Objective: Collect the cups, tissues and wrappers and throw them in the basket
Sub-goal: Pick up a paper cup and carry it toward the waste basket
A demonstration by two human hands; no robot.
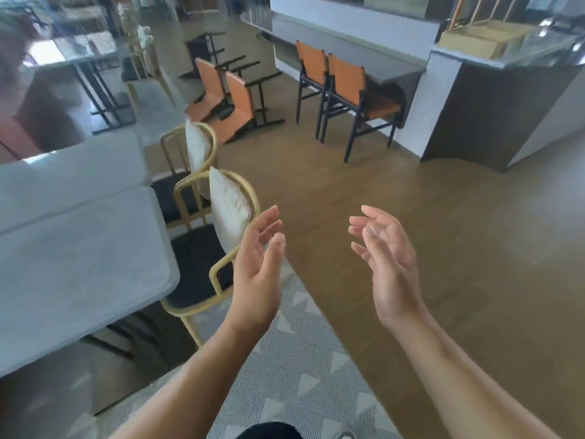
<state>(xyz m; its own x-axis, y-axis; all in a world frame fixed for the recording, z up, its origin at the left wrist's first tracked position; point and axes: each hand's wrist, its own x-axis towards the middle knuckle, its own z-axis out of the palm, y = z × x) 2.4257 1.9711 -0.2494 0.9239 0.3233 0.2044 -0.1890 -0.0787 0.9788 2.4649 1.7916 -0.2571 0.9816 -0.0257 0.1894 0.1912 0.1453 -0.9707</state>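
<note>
My left hand (258, 267) and my right hand (384, 258) are raised in front of me at mid-frame, palms turned toward each other, fingers relaxed and slightly bent. Neither holds anything. They hang in the air above a patterned rug and wooden floor, a hand's width apart. No cup, tissue, wrapper or basket shows in the head view.
A grey table (72, 264) stands at the left, with a second grey table (63, 182) behind it. Two yellow-framed chairs (202, 280) with pale cushions (229, 207) stand beside them. Orange chairs (348, 93) line a counter (493, 99) at the back. A patterned rug (300, 369) lies underfoot, wooden floor (443, 232) to the right.
</note>
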